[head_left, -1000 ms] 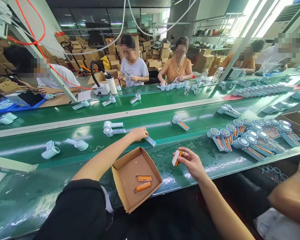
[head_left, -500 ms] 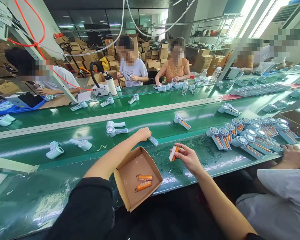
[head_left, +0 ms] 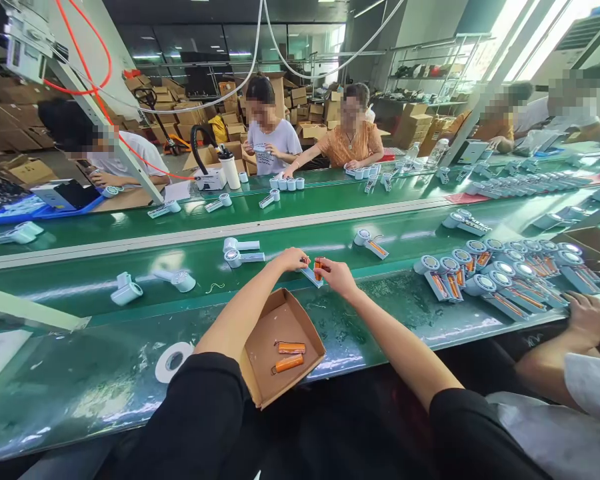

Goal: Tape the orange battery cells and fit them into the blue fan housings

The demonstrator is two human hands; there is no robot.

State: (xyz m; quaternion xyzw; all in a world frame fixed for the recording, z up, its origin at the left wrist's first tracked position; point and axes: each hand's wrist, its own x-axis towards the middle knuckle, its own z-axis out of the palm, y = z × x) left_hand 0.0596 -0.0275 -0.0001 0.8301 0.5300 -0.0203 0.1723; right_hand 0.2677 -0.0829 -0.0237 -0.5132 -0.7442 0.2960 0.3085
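My left hand (head_left: 291, 259) is closed on one end of a pale blue handheld fan housing (head_left: 312, 276) that lies at the near edge of the green conveyor belt (head_left: 330, 240). My right hand (head_left: 336, 274) pinches an orange battery (head_left: 318, 269) and holds it against that housing, close to the left hand. Below my arms, an open cardboard box (head_left: 280, 347) on the green bench holds two more orange batteries (head_left: 289, 355).
Several fan housings fitted with orange batteries (head_left: 490, 277) crowd the bench at right, where a co-worker's hand (head_left: 587, 317) rests. Loose fans (head_left: 243, 251) lie on the belt. A tape roll (head_left: 173, 361) lies at left. People work across the line.
My right hand has carried the orange battery up and left from above the bench to the housing under my left hand. The view has shifted, and a tape roll now shows.
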